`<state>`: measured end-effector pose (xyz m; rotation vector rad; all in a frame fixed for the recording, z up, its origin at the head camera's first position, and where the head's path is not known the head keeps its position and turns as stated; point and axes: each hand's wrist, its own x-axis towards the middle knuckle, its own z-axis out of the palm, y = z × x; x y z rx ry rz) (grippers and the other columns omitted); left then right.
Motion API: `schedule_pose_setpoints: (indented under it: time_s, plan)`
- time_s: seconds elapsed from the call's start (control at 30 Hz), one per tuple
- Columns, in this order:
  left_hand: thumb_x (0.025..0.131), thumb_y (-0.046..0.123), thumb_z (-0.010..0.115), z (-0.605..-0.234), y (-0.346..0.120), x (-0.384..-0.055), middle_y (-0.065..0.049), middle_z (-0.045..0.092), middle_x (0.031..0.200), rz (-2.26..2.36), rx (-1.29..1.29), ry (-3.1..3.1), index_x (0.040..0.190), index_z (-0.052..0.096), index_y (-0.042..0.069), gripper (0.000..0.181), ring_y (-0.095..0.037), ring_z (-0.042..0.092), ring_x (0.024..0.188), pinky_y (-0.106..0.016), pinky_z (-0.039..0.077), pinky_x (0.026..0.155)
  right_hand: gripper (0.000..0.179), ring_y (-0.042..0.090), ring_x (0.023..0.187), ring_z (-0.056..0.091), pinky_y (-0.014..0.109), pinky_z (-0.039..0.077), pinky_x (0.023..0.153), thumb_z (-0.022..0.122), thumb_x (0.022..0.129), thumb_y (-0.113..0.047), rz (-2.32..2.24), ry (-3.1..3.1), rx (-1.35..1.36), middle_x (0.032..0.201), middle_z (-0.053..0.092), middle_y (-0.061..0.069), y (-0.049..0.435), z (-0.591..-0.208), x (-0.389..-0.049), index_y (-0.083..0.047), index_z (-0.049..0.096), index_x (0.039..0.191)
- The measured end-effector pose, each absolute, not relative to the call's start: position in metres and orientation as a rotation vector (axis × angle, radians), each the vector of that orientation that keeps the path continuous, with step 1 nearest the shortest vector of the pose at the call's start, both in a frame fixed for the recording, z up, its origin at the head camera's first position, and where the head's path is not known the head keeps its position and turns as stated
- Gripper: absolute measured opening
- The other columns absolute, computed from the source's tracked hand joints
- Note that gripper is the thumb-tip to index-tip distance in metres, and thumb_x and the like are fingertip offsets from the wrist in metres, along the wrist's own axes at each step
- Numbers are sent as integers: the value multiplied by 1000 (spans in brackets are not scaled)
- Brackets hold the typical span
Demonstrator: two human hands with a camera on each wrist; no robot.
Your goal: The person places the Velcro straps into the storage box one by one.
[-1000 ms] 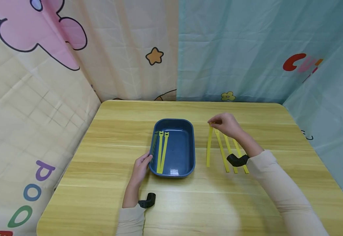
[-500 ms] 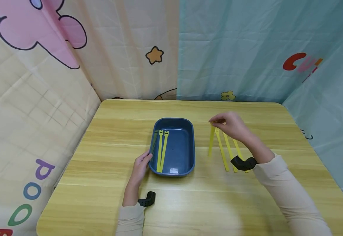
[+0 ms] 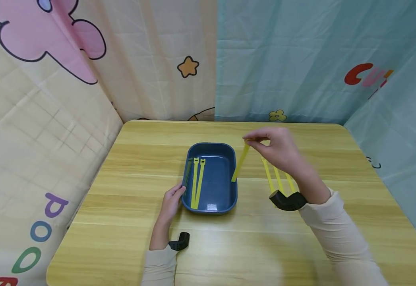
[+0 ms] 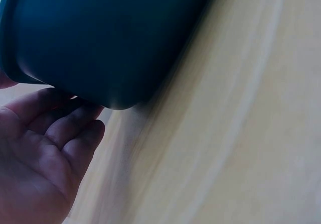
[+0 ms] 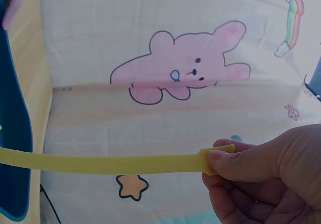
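My right hand (image 3: 277, 149) pinches the wide head of a yellow cable tie (image 3: 240, 162) between thumb and fingers. Its strap hangs down, the tail overlapping the right rim of a blue plastic tray (image 3: 216, 180) in the head view. The right wrist view shows the thumb flat on the head of this cable tie (image 5: 120, 163). My left hand (image 3: 171, 201) holds the tray by its left side, thumb at the rim. In the left wrist view its fingers (image 4: 75, 126) bend against the outer wall of the tray (image 4: 105, 38). Two more yellow cable ties (image 3: 198, 182) lie side by side inside the tray, on the left.
Right of the tray, several yellow cable ties (image 3: 268, 176) lie spread on the wooden table (image 3: 140, 159), partly hidden by my right wrist and its black camera (image 3: 287, 201). Printed curtains (image 3: 283, 59) enclose the table behind and at the sides.
The right hand has lifted the cable tie off the table and carried it left to the tray's right edge. My left hand stays at the tray.
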<state>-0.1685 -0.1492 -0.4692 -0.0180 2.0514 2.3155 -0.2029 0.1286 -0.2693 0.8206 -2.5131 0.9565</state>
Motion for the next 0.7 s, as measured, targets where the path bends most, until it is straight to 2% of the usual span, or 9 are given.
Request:
schedule_pose_setpoints:
  time_s: [0.3, 0.7]
  plan:
    - [89, 17, 43, -469, -150, -168, -15, 35, 128, 2314, -4, 2051, 124, 36, -5, 42, -18, 29, 118, -31, 25, 95, 15, 6, 73, 57, 20, 47, 63, 61, 75, -3, 1135, -2567, 919, 84, 63, -1, 94, -301, -209, -10, 67, 87]
    - [88, 14, 43, -470, -148, -170, -15, 37, 126, 2324, -30, 2075, 122, 37, -8, 41, -19, 31, 116, -28, 27, 94, 13, 3, 70, 54, 18, 46, 61, 62, 75, -7, 1307, -2561, 1003, 82, 62, -5, 62, -333, -201, -12, 67, 86]
